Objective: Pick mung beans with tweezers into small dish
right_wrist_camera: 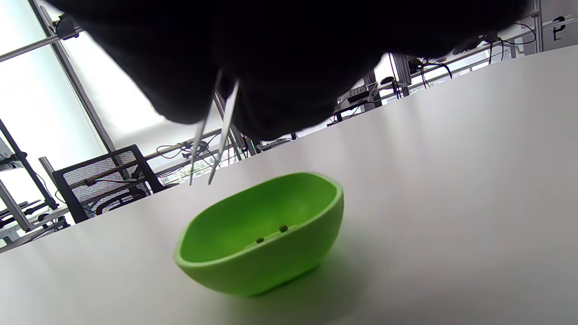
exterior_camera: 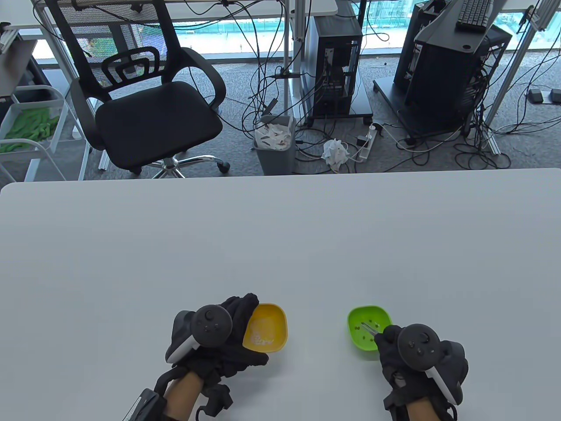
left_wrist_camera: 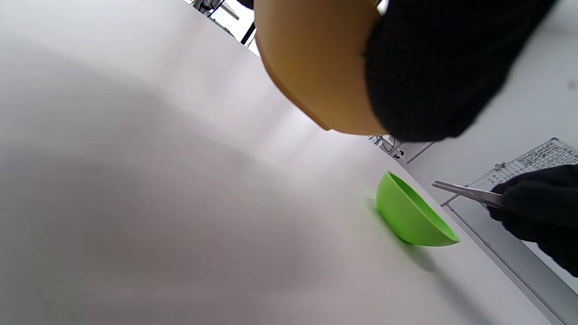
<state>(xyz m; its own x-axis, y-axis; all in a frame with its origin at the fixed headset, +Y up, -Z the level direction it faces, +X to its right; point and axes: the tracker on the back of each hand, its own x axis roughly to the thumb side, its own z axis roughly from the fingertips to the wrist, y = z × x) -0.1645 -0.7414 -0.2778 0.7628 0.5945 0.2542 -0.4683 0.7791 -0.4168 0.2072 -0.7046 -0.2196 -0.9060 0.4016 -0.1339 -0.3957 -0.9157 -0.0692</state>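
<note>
My left hand [exterior_camera: 228, 333] grips the left rim of a yellow dish [exterior_camera: 268, 326] and holds it tilted; its underside [left_wrist_camera: 311, 67] is off the table in the left wrist view. My right hand [exterior_camera: 405, 351] holds metal tweezers [exterior_camera: 370, 330] over a green dish [exterior_camera: 368, 324] that has several mung beans [right_wrist_camera: 283, 228] in it. The tweezer tips [right_wrist_camera: 201, 178] are apart and hang above the green dish [right_wrist_camera: 262, 234], with nothing between them. The green dish [left_wrist_camera: 413, 216] stands on the table, right of the yellow one.
The white table [exterior_camera: 280, 245] stretches far ahead of both dishes. Beyond its far edge stand a black office chair [exterior_camera: 149, 96], a grey bin [exterior_camera: 275, 142] and computer towers with cables on the floor.
</note>
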